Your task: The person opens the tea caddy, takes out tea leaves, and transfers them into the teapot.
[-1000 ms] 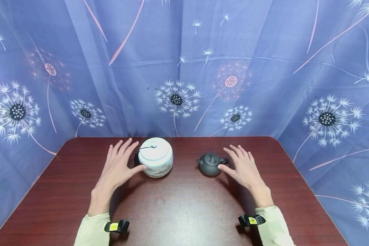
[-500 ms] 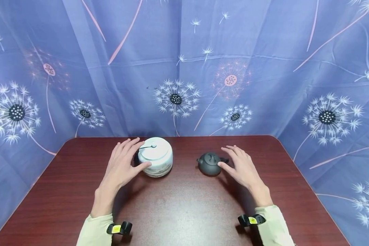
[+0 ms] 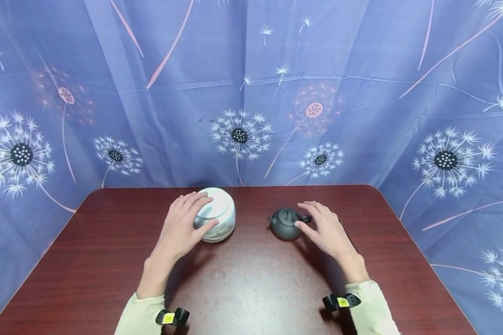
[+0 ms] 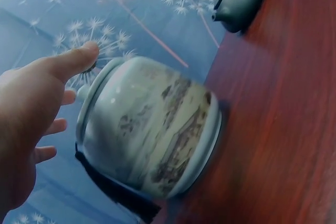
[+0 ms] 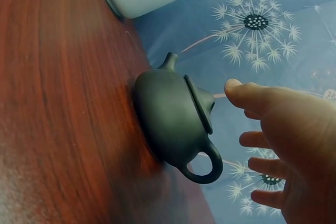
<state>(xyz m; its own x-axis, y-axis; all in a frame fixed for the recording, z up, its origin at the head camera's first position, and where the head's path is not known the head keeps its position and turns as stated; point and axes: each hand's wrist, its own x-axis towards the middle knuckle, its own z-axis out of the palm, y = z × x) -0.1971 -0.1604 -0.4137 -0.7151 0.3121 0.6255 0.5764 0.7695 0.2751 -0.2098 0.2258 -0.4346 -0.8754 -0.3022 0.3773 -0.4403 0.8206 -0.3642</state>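
A round white lidded jar (image 3: 222,216) stands on the table, left of centre; a painted landscape runs round its side in the left wrist view, and a black tassel (image 4: 118,192) hangs from it. My left hand (image 3: 182,228) hovers over the jar's left side and lid, thumb and fingers spread, gripping nothing. To the right sits a dark teapot (image 3: 285,225) with its lid on, spout to the left and loop handle (image 5: 207,166) to the right. Above the handle side my right hand (image 3: 327,230) is held with parted fingers, a gap showing between it and the teapot in the right wrist view.
Both things stand toward the back of a reddish-brown wooden table (image 3: 251,288). Behind the table hangs a blue curtain (image 3: 176,121) with a dandelion print. Each wrist wears a black strap with a yellow label.
My left hand has moved right, from beside the jar to over its lid. The right hand has shifted slightly left, its fingers drawn closer together. Jar and teapot have stayed put.
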